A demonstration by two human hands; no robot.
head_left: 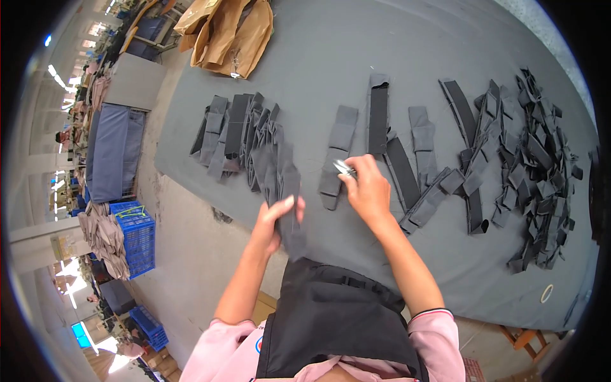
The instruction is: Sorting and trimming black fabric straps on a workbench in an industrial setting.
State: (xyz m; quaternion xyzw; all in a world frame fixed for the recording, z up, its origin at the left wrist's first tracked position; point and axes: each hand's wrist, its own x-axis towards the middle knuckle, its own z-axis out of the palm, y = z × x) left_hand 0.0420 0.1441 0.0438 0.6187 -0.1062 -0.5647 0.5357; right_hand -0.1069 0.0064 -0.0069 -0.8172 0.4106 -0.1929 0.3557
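My left hand (270, 224) is closed around a dark grey fabric strip (291, 234), which is smeared by motion and hangs off the table's near edge. Small metal thread snips (344, 168) stick out from the closed fingers of my right hand (369, 191), their shiny end pointing left. Just left of the snips a grey folded strip (342, 130) lies flat on the table. Beyond my left hand is a bunch of overlapping strips (238, 130). Further strips, one long and dark (379, 114), lie past my right hand.
A grey cloth covers the table (305, 57). Brown paper (232, 41) rests at its far left. A large heap of strips (538, 172) fills the right side, with a pale ring (547, 293) near it. Blue crates (135, 239) stand on the floor at left.
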